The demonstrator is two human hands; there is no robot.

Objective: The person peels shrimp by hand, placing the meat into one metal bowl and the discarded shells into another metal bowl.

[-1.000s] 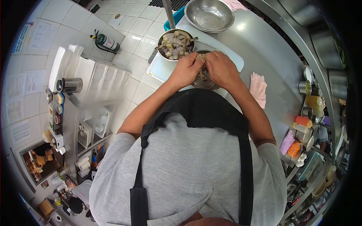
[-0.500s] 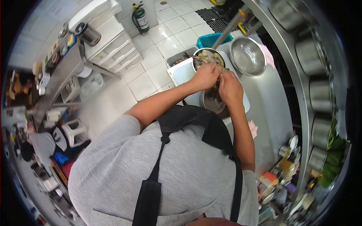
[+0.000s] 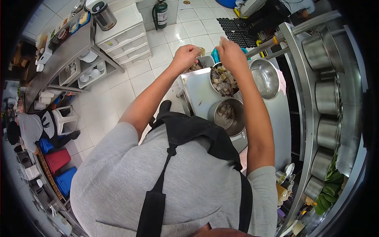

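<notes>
My left hand [image 3: 187,57] is closed in a pinch on a small pale brownish piece, above the grey tub [image 3: 207,61] of dark scraps. Farther right, my right hand [image 3: 232,56] is raised over the far side of a metal pot [image 3: 225,81] filled with greyish, shrimp-like pieces. Its fingers are pressed together, and what they hold, if anything, is too small to name. Nearer my body, a second metal pot [image 3: 237,122] holds a few similar pieces. Both pots are by a white cutting board [image 3: 197,89].
A steel bowl [image 3: 265,79] lies right of the pots. Shelves with pots [image 3: 327,96] line the right side. A fire extinguisher [image 3: 160,15] stands on the tiled floor. One person [image 3: 29,128] is at the far left, another [image 3: 272,15] at the top.
My hands were together over the far pot; now they are apart, the left farther left and the right raised. The view has shifted, and both pots show more fully.
</notes>
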